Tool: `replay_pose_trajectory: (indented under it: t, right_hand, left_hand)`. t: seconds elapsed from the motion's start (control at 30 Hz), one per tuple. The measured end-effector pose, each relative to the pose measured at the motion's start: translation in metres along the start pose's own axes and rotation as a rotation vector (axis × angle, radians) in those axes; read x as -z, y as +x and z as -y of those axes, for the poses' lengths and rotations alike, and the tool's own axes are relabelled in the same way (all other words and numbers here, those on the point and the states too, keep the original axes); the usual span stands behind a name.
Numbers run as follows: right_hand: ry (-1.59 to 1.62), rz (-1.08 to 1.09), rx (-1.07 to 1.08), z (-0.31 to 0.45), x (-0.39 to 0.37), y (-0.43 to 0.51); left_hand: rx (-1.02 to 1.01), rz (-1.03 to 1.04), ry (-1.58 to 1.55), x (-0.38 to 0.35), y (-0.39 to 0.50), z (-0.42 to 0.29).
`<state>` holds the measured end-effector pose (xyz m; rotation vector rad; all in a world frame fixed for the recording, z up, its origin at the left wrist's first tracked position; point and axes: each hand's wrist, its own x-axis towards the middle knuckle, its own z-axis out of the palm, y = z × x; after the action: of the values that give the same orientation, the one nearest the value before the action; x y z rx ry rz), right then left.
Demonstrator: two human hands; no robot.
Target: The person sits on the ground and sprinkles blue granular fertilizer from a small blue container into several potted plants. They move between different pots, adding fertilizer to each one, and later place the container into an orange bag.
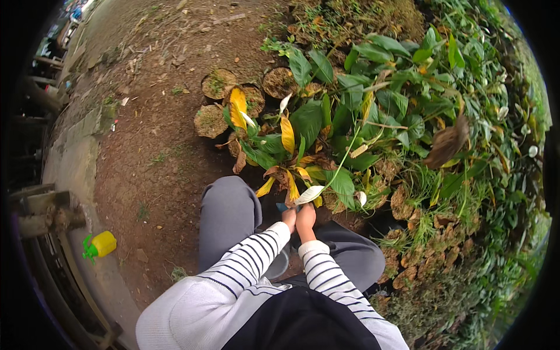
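My left hand (289,217) and my right hand (306,218) are close together between my knees, at the base of a peace lily with yellowed leaves (292,187). A small blue thing (282,207) shows beside my left fingers; what it is cannot be told. A white spathe (309,195) on a long green stem hangs just over my right hand and partly hides the fingers. Whether either hand grips a stem or leaf is hidden. Below my wrists, a grey rounded container (278,264) is partly covered by my left sleeve.
Filled plant pots (219,84) stand ahead on bare soil (144,153). Dense peace lilies (393,96) and more pots with grassy growth (404,203) spread to the right. A yellow spray bottle with a green top (104,244) lies at left on a concrete edge (81,162).
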<state>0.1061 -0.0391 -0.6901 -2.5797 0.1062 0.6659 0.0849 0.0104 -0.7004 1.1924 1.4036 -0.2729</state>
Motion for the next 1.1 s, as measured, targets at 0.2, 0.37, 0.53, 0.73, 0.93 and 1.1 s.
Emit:
replay_pose_trajectory:
  t: [0.2,0.37,0.53,0.73,0.93,1.1]
  right_hand:
    - [-0.3,0.083,0.241,0.062,0.188,-0.069]
    - [-0.374,-0.086,0.445,0.154,0.335,-0.134]
    - [-0.478,0.021,0.621,0.255,0.453,-0.183]
    - [-0.543,0.158,0.906,0.386,0.486,-0.229]
    - [-0.57,0.285,0.999,0.529,0.453,-0.272]
    - [-0.428,0.365,1.056,0.633,0.401,-0.299]
  left_hand:
    - [0.175,0.324,0.043,0.022,-0.121,-0.06]
    - [0.117,0.468,-0.154,0.069,-0.267,-0.19]
    - [0.115,0.494,-0.303,0.133,-0.406,-0.324]
    - [-0.136,0.408,-0.382,0.254,-0.451,-0.403]
    - [-0.399,0.152,-0.212,0.382,-0.433,-0.434]
    - [-0.416,0.041,-0.209,0.502,-0.411,-0.47]
